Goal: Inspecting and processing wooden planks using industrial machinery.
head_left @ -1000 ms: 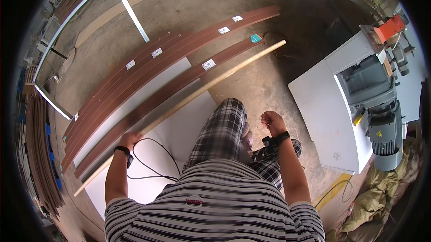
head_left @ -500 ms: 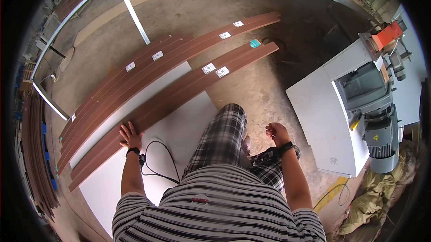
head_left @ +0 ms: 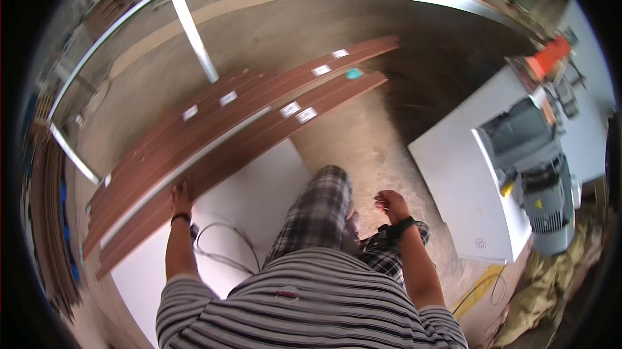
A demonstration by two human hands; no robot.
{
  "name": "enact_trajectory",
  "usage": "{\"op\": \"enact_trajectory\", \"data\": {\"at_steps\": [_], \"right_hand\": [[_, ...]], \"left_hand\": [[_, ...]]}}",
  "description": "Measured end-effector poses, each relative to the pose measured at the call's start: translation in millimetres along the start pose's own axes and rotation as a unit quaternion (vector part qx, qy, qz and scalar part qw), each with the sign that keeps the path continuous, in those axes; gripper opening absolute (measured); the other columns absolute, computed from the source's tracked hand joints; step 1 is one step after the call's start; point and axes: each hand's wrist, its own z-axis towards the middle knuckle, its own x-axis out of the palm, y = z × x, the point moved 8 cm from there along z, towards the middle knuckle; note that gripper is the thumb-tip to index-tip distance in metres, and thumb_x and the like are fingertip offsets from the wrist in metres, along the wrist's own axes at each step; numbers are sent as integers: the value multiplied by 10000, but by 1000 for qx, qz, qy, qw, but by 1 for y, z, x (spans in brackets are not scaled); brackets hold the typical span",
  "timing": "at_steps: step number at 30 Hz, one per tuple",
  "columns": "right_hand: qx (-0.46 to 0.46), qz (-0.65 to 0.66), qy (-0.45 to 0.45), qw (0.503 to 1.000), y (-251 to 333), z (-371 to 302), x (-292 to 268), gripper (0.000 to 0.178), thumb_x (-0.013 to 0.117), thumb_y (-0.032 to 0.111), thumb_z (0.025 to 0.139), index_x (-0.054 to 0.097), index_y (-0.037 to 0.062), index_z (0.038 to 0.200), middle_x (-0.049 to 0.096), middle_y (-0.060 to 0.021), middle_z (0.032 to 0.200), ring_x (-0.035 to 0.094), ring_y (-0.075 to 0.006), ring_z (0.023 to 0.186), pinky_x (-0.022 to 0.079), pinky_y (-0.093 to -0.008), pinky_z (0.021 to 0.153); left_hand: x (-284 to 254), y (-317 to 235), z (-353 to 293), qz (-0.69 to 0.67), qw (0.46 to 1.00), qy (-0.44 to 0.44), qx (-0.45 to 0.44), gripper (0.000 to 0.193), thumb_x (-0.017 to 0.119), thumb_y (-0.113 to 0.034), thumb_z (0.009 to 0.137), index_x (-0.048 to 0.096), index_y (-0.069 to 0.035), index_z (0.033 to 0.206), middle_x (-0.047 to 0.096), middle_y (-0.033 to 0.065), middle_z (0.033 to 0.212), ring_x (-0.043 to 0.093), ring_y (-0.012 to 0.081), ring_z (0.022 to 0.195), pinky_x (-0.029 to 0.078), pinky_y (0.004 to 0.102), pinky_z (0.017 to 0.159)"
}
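Note:
My left hand rests on the nearer pair of reddish-brown boards, near their left part, its fingers extended over the near edge and slightly blurred. These long boards lie on a white panel and carry white labels and one teal tag. Beyond them several similar boards lie side by side, with a narrow white strip showing between the two groups. My right hand hovers over my right leg, away from the boards, with its fingers curled together. Whatever those fingers may hold is too small to make out.
A black cable loops over the panel beside my left wrist. On the right stands a light-grey machine with a motor. A metal frame stands at the far left, and stacked boards line the left side.
The nearer boards have shifted away from me under my left hand, narrowing the white strip. My right hand stays curled near my leg. The view has moved slightly and blurred.

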Motion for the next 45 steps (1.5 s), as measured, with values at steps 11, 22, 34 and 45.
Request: {"op": "enact_trajectory", "data": {"at_steps": [11, 22, 34, 45], "right_hand": [[-174, -43, -40, 983, 77, -16, -30, 220, 536, 217, 915, 622, 15, 942, 651, -84, 847, 631, -160, 703, 516, -273, 631], [-136, 40, -70, 987, 85, -28, -40, 223, 558, 231, 906, 626, 26, 960, 658, -80, 906, 643, -156, 754, 540, -284, 712], [-156, -318, -143, 924, 44, -2, -94, 231, 527, 205, 874, 661, 54, 986, 693, -119, 941, 673, -262, 812, 544, -339, 718], [-163, -524, -71, 833, -2, -20, -115, 458, 550, 482, 858, 658, 116, 1112, 669, -113, 1077, 618, -260, 1021, 477, -377, 883]], "left_hand": [[-24, -74, -35, -131, 983, 98, 85, 776, 611, -412, 848, 269, -79, 1459, 188, 331, 1471, 185, 488, 1364, 155, 538, 1126], [100, -104, -144, -392, 773, 408, 288, 358, 640, -313, 823, 641, -46, 1062, 639, 192, 1078, 576, 363, 1026, 452, 427, 877], [72, -78, -115, -206, 925, 239, 212, 515, 686, -377, 770, 608, -29, 1142, 603, 214, 1157, 519, 371, 1137, 412, 426, 950], [31, -200, -92, 98, 946, 224, 212, 1432, 697, -797, 500, 21, -7, 1484, -68, 344, 1497, -91, 477, 1395, 24, 614, 1081]]}}
